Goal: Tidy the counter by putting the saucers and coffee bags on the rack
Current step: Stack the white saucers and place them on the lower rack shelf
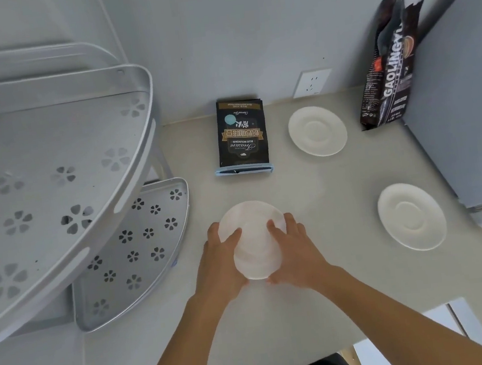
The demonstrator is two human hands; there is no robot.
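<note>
**Both hands grip a white saucer above the desk**

The left hand (pixel 220 259) and the right hand (pixel 294 251) close on opposite edges of one white saucer (pixel 253 238), thumbs laid over its face and fingers curled beneath. It is round, glossy and smooth, slightly blurred, and held tipped with its far rim raised; whether its near edge touches the desk (pixel 308 180) cannot be told.

Two more saucers lie flat on the pale, matte desk. One (pixel 412 216) sits well to the right of the right hand; the other (pixel 317 130) lies beyond the hands and to the right. Both are plain white with a shallow circular well at the centre.

Straight beyond the hands a black coffee bag (pixel 241 132) lies flat, its print facing away from the person: "BLUE MOUNTAIN" and a script word can be read, with gold banner characters, a pale blue disc, and a light blue strip along its near end. Far to the right and beyond, a second dark coffee bag (pixel 391 63) stands leaning against a grey cabinet side (pixel 464 97), with "GAOLINGYU" in large white letters running up it.

Left of the left hand stands the rack (pixel 139 248), a silvery metal corner shelf with curved raised rims and flower-shaped cut-outs; its upper tier (pixel 51 162) overhangs the lower one. A white wall socket (pixel 311 83) is on the wall beyond.
</note>
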